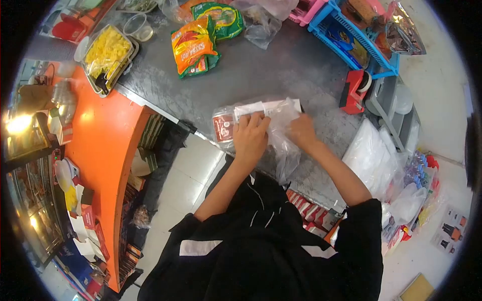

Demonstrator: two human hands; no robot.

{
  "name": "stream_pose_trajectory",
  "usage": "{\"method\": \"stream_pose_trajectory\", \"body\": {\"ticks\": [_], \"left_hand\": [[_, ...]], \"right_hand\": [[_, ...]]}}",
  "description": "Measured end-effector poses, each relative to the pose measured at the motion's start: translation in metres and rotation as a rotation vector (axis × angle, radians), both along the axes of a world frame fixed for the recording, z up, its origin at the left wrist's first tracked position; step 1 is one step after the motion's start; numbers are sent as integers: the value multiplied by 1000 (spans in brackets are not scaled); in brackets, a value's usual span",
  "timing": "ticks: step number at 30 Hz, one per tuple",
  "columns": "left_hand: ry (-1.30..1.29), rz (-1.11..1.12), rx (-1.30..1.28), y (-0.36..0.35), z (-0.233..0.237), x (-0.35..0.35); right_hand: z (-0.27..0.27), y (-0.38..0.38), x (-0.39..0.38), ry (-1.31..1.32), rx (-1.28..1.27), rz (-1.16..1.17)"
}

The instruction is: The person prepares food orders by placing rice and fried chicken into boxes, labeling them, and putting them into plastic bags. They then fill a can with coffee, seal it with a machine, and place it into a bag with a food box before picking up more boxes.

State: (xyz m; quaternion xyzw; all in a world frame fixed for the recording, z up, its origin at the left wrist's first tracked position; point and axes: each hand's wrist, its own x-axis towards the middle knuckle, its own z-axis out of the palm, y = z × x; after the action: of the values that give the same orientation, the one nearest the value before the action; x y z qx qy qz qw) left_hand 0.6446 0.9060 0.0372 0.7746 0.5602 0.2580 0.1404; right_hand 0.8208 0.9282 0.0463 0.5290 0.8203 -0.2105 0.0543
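On the dark grey counter in front of me lies a clear plastic bag (285,159) with a white box (251,108) inside it. A brown-and-white printed container (223,126) shows through the plastic at its left end. My left hand (251,138) lies over the bagged box, its fingers curled on the top and holding it. Bunched plastic at the right end of the box is gripped by my right hand (302,131), whose fingers are closed and slightly blurred. Loose plastic hangs between the two hands toward the counter's front edge.
Orange and green packets (195,46) lie at the back. A tray of yellow food (106,50) stands at the left, near an orange counter (100,135). At the right are a red tape dispenser (354,93), a blue basket (351,37) and white plastic bags (369,155).
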Motion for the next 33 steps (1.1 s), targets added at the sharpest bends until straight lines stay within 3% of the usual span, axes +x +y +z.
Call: {"method": "stream_pose_trajectory", "body": {"ticks": [1, 5, 7, 9, 11, 12, 13, 14, 15, 16, 17, 18, 20, 23, 25, 27, 29, 31, 33], "left_hand": [[23, 16, -27, -3, 1, 1], [16, 34, 49, -25, 7, -4], [-158, -100, -3, -43, 11, -18], [-564, -280, -152, -53, -6, -36], [-239, -287, -9, -83, -25, -71], [-147, -176, -453, -99, -33, -82], [-276, -288, -50, -111, -38, -98], [-261, -317, -50, -109, -35, -102], [-328, -334, -31, -118, -49, -116], [-620, -347, -288, -124, -92, -139], [-643, -560, -284, -122, -122, -126], [-705, -283, 131, -127, -133, -104], [-745, -406, -279, -142, -102, -57], [-750, -638, -716, -184, -75, 13], [-730, -768, -968, -220, -62, 56], [-708, -867, -1210, -257, -58, 93], [-666, -952, -1417, -295, -55, 129], [-579, -1048, -1595, -331, -55, 162], [-404, -1241, -1636, -370, -60, 194]], "right_hand": [[-10, -3, 3, 342, 121, -196], [19, -24, -16, 334, 325, -277], [44, -34, -36, 135, 237, -337], [41, -48, -48, 337, -44, -172], [1, -58, -59, 482, -183, -282], [27, -62, -69, 574, -54, -220], [-8, -74, -70, 798, -42, -291], [-31, -90, -79, 942, 186, -478], [-16, -97, -74, 821, 260, -446], [31, -104, -66, 1052, -8, -608], [2, -124, -69, 1085, 348, -599], [41, -154, -58, 1192, 556, -573], [69, -216, -37, 1354, 453, -626], [76, -327, -16, 1377, 801, -650], [65, -398, -17, 1296, 854, -1007], [50, -465, -11, 736, 1343, -1034], [69, -534, -15, 731, 1033, -1354], [57, -590, -12, 383, 1193, -1524], [46, -643, -2, 88, 1055, -1736]]}}
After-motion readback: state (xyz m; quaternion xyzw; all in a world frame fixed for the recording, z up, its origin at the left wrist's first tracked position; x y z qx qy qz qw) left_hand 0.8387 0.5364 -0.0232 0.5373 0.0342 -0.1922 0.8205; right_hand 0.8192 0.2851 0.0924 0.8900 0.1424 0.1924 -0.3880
